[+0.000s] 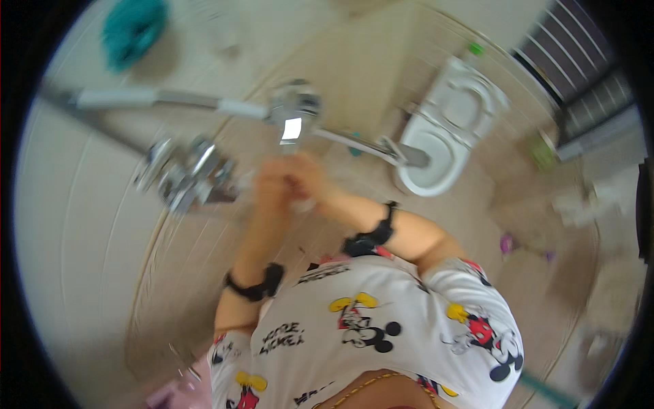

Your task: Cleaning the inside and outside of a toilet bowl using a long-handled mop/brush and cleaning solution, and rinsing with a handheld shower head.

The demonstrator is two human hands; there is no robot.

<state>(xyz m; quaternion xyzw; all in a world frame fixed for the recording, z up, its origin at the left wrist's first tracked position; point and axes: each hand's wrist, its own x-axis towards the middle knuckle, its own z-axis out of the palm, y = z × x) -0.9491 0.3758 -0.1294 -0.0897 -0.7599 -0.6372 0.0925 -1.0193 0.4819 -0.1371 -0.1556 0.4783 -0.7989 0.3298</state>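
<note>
Both my hands are together in front of me, blurred by motion, just below a shiny chrome fixture [294, 109] with a bright square reflection. My left hand [274, 178] presses against my right hand [308, 178], and the fingers of both look closed. A small whitish patch shows under them, but I cannot make out what it is. Close to my left hand, a chrome wall tap [191, 174] juts from the tiles. Each forearm wears a black strap.
A teal mesh sponge [135, 31] hangs at the upper left. A white-and-chrome bar [184, 99] runs from the wall to the fixture. Beyond my right hand stands a white toilet [430, 162] with its lid raised. A barred window [569, 51] is far right; something pink [187, 390] sits lower left.
</note>
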